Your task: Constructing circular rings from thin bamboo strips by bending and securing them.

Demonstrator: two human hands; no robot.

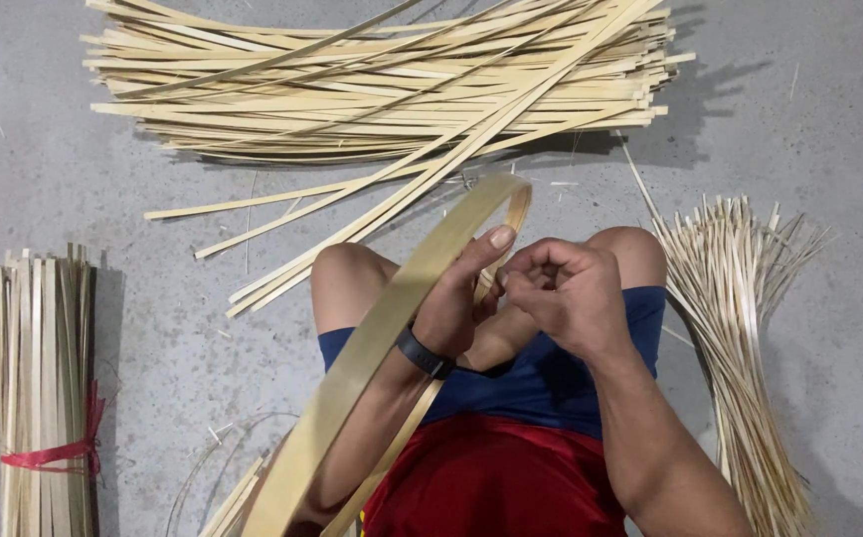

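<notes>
At frame centre, the left hand (456,303) grips the bamboo hoop (372,338), thumb pressed on its rim; the right hand (566,288) curls closed, pinching something unseen. Binding seems underway; steadiness matters next.

My left hand (456,303) grips the bamboo hoop (372,338), thumb pressed along its rim. My right hand (566,288) pinches closed just beside it. Loose strips (382,85) lie on the floor (809,119) ahead, a tied bundle (44,388) at left.
</notes>
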